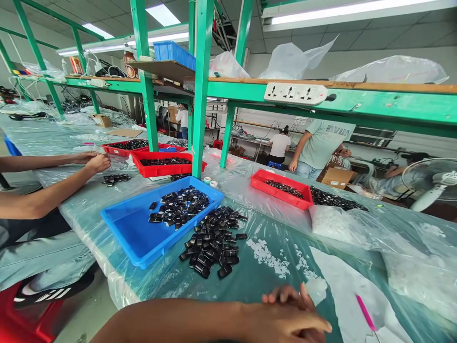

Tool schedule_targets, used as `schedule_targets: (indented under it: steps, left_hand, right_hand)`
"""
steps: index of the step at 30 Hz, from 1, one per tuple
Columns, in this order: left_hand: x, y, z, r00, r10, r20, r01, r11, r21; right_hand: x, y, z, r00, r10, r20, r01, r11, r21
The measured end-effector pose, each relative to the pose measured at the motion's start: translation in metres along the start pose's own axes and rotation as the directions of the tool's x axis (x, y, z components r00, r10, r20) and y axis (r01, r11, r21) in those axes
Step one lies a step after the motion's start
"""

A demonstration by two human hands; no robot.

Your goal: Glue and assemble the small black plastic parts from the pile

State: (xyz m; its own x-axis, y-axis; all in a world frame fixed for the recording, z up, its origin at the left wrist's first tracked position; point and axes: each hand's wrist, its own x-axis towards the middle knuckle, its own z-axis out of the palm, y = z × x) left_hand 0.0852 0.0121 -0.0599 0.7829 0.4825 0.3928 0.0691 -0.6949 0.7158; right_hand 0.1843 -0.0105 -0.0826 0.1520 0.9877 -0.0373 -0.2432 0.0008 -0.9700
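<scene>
My left hand [285, 324] reaches in from the bottom edge, fingers bent together. Just beyond it show the curled fingers of my right hand [282, 294], the rest hidden behind the left. Whatever is between the hands cannot be made out. Ahead lies a loose pile of small black plastic pieces [214, 243], glossy and rectangular. Beside the pile, a blue tray [132, 233] holds more of them at its far end. Small white bits [267, 257] are scattered near my fingers. To the right, a pink-handled tool [364, 312] rests on a white sheet [337, 271].
A red tray [307, 202] of black pieces stands farther back; another red tray [143, 169] is near a green post [202, 95]. Clear bags [339, 224] lie at right. A co-worker's hands [94, 162] are at left. A shelf with a power strip [295, 93] crosses above.
</scene>
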Motion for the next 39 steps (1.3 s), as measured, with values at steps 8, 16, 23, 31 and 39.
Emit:
schedule_targets:
  steps: [8, 16, 23, 31, 39]
  left_hand:
    - [-0.001, -0.012, -0.046, 0.930, 0.137, -0.341, -0.050, 0.966, 0.252]
    - [0.020, -0.075, -0.120, 0.841, -0.380, -0.386, 0.539, 0.656, 0.528]
    - [0.026, -0.110, -0.141, 0.732, -0.573, -0.368, 0.678, 0.563, 0.473]
    - [0.021, -0.107, -0.144, 0.714, -0.617, -0.332, 0.648, 0.761, -0.021]
    - [0.021, -0.065, -0.145, 0.814, -0.548, -0.192, 0.385, 0.757, -0.528]
  right_hand:
    - [-0.001, -0.003, -0.007, 0.973, 0.124, -0.196, -0.111, 0.991, 0.075]
    - [-0.007, -0.020, 0.006, 0.981, 0.113, -0.160, -0.104, 0.993, 0.063]
    - [-0.003, -0.011, 0.000, 0.988, 0.134, -0.073, -0.133, 0.991, 0.011]
    - [-0.005, -0.012, -0.003, 0.994, 0.098, -0.049, -0.099, 0.995, -0.001]
    - [-0.008, -0.018, 0.001, 0.990, 0.124, -0.067, -0.125, 0.992, -0.009]
